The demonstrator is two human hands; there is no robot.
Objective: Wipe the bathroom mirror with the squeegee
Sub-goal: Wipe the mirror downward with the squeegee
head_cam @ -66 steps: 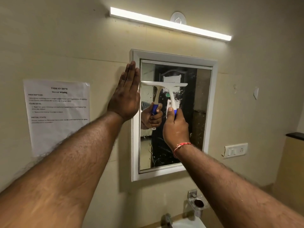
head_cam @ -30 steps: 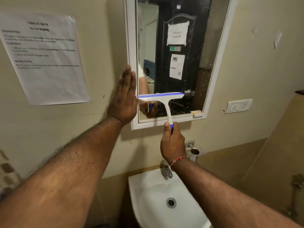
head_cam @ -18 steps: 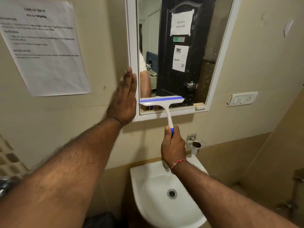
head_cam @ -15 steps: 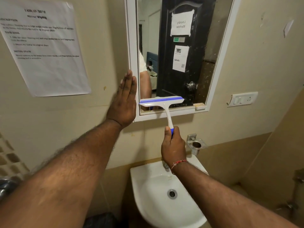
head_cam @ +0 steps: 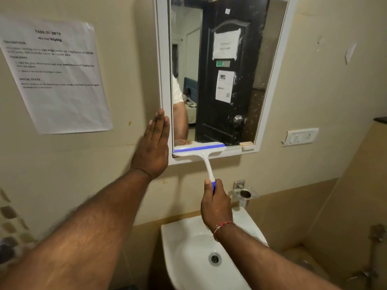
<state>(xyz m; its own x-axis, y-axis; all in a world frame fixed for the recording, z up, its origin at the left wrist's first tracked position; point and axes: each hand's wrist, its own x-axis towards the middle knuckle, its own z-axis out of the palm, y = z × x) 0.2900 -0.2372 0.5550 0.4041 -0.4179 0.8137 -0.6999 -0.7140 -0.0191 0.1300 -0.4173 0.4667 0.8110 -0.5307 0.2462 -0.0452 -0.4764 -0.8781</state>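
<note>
The squeegee [head_cam: 201, 150] sits at the very bottom of the mirror [head_cam: 247, 97]. Its blue-edged blade lies across the lower left part of the glass, right against the bottom rail of the white frame. Its white stem slants down and a little to the right, below the mirror, into the right hand [head_cam: 215, 204]. That hand is wrapped round the blue grip, fingers curled tight and the thumb laid up along the handle. A red thread [head_cam: 222, 226] circles that wrist.

The left hand [head_cam: 152, 147] is at the mirror's lower left corner, flat, with the fingers straight and close together and pointing up. It grips nothing. The fingertips overlap the left side of the frame, but the hand is slightly blurred, and I cannot tell whether the palm presses the wall.

A printed sheet [head_cam: 56, 76] is stuck to the wall left of the mirror. A white switch plate [head_cam: 299, 137] is on the wall to the mirror's right. Under the mirror is a white basin [head_cam: 178, 237], and a small metal holder [head_cam: 245, 193] is fixed to the wall below the mirror's right half.
</note>
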